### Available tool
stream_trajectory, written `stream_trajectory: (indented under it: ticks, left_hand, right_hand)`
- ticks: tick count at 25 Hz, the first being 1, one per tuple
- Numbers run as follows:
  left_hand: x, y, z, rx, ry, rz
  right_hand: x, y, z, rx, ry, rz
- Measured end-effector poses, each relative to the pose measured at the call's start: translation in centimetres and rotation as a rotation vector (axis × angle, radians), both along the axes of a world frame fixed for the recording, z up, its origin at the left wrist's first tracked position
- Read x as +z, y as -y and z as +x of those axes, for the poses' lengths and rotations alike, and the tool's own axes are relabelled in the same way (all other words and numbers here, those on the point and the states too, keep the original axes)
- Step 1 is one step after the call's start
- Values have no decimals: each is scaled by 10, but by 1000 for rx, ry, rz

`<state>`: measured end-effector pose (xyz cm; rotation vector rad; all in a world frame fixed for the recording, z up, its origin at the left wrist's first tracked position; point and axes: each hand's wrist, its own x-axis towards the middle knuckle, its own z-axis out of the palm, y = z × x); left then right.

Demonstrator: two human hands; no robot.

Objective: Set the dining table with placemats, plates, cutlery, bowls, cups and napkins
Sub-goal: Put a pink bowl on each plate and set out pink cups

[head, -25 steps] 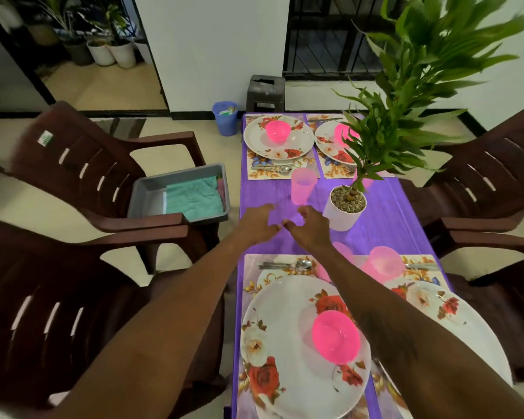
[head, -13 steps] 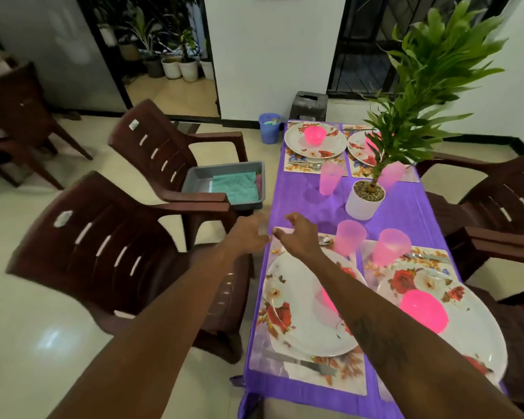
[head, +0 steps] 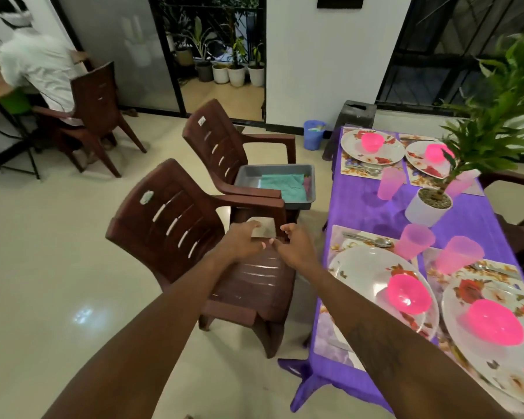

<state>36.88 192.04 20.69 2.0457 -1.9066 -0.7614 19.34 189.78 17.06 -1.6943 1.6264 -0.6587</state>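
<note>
My left hand holds a small folded beige napkin over the near brown chair, left of the table. My right hand hovers just right of the napkin with loosely curled fingers; no grip on it shows. The purple-clothed table carries floral placemats, white floral plates with pink bowls, pink cups and a spoon. Two more plates with bowls sit at the far end.
A grey tray holding a teal cloth rests on the arms of the second brown chair. A potted plant stands mid-table. A blue bin and dark stool are beyond. A person sits far left.
My view swung left, away from the table. Both hands moved from the table's middle out over the near chair, and the napkin now shows in my left hand.
</note>
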Motion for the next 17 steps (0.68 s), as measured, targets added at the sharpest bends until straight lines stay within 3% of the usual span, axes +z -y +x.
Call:
stream_trajectory:
  ticks: [3,11,17]
  left_hand:
    - [2,-3,63,-27,-19,-50]
    - [4,32,241,-133,-5,-70]
    - [3,100,325,-225,16,-107]
  right_hand:
    - [-32,17,60,-5,-37,13]
    - [2,11,238,-111,32,23]
    - [-13,77,322,-195,113,29]
